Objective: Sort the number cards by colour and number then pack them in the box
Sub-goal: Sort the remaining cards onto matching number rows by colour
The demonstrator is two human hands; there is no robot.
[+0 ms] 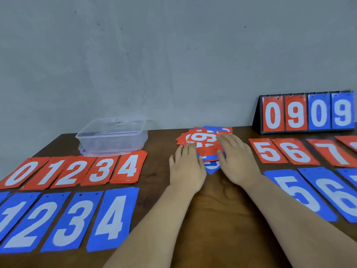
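A loose heap of mixed red and blue number cards (pixel 202 139) lies at the middle back of the table. My left hand (pixel 186 167) rests flat at the heap's near left edge, and my right hand (pixel 236 159) lies flat over its right side, fingers straight. Red cards 0 to 4 (pixel 77 171) form a row on the left, with blue cards 1 to 4 (pixel 63 219) below them. Red cards 5, 6, 7 (pixel 293 151) and blue cards 5, 6 (pixel 316 194) lie on the right. A clear plastic box (pixel 114 136) stands empty at the back left.
A black flip scoreboard (pixel 307 113) showing 0 9 0 9 stands at the back right against the grey wall. The brown wooden table (pixel 218 209) shows bare wood between my forearms. More cards run off the frame's left and right edges.
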